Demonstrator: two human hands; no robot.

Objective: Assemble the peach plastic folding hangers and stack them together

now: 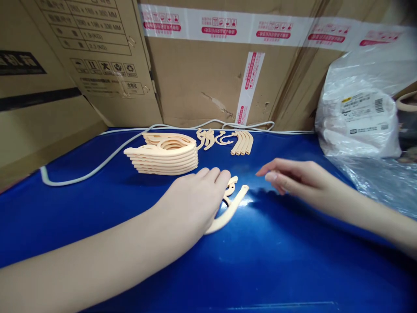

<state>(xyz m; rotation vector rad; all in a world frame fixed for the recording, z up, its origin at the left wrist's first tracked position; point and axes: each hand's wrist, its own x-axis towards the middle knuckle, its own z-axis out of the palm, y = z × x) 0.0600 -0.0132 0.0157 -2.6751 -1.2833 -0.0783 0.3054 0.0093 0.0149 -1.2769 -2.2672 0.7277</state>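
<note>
My left hand [198, 200] lies over cream plastic folding-hanger parts on the table, its fingers closed round them and their tips hidden. A curved hanger arm [231, 211] shows past the hand on its right. Just above this arm, a smaller hanger piece [230, 189] with a hole and a curl sticks out beyond my knuckles. Whether these pieces are joined I cannot tell. To the right, my right hand [289, 176] hovers above the blue surface with nothing in it, index finger and thumb a little apart. Behind my left hand stands a stack of cream folded hangers [164, 158].
Several loose hanger arms [243, 142] lie in a row at the back, beside hanger hooks [224, 138] and small curved pieces [206, 138]. A white cable [107, 163] runs along the left and back. Cardboard boxes [208, 78] wall the rear; a plastic-wrapped white bundle [358, 117] sits right.
</note>
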